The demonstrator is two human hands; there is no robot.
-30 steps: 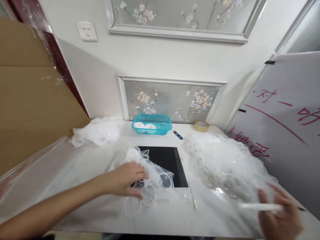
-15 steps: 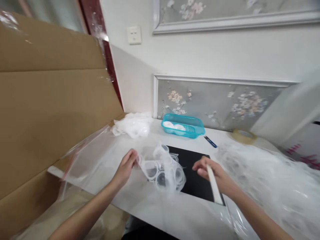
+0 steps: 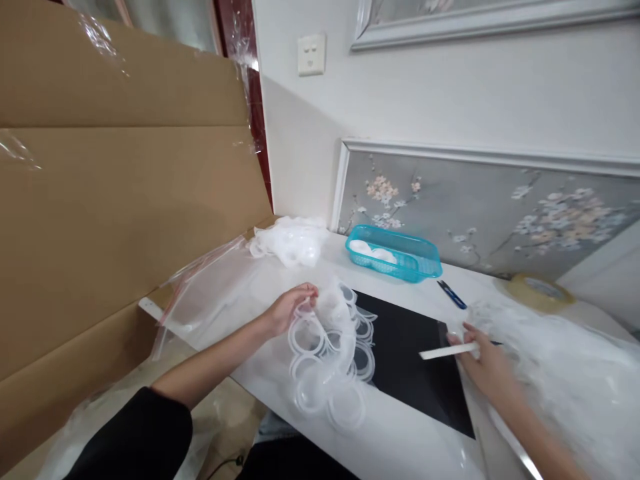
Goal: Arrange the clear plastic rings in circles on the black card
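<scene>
Over the left part of a black mat point(image 3: 420, 353), a loose bunch of clear plastic rings point(image 3: 345, 403) hangs and spreads toward the table's front edge. My left hand point(image 3: 293, 308) pinches its upper left end. At the mat's right edge my right hand point(image 3: 483, 363) grips a flat white strip point(image 3: 445, 351), which points left across the mat. The fingertips of that hand are at the near left edge of a large heap of clear plastic pieces point(image 3: 575, 373); whether they have hold of one I cannot tell.
Behind the mat stands a blue plastic basket point(image 3: 423, 263) with round white pieces inside. Blue thread snips point(image 3: 453, 295) and a tape roll point(image 3: 540, 293) lie to its right. Another plastic pile point(image 3: 290, 241) sits back left, beside clear bags point(image 3: 210, 293) and a tall cardboard box point(image 3: 125, 200).
The view has swung left. My right hand has moved right, from over the mat to the heap, and the strip now lies nearly level. The ring bunch in my left hand hangs more spread out.
</scene>
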